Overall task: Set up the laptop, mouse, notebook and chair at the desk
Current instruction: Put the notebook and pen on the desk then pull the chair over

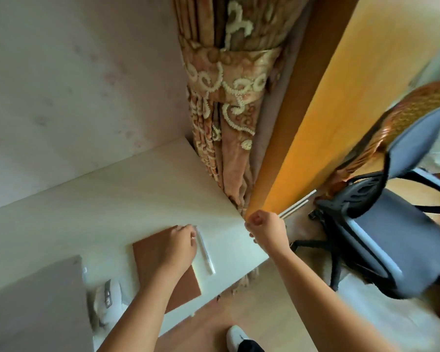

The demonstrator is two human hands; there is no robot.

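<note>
The left hand (178,243) is lying flat on the thin brown notebook (163,265) on the pale wooden surface (117,199), fingers spread and holding nothing. The right hand (266,228) is curling into an empty fist over the surface's corner. The closed grey laptop (36,306) and white mouse (107,298) are sitting left of the notebook; the grey-blue swivel chair (391,240) is standing well apart, rightward.

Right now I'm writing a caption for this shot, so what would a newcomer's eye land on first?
Probably the ornate patterned curtain, tied back at top centre beside a bright orange panel. Next, the left hand resting flat on a brown notebook on the pale desk, a white pen beside it. The grey office chair stands off to the right, away from the desk.
</note>
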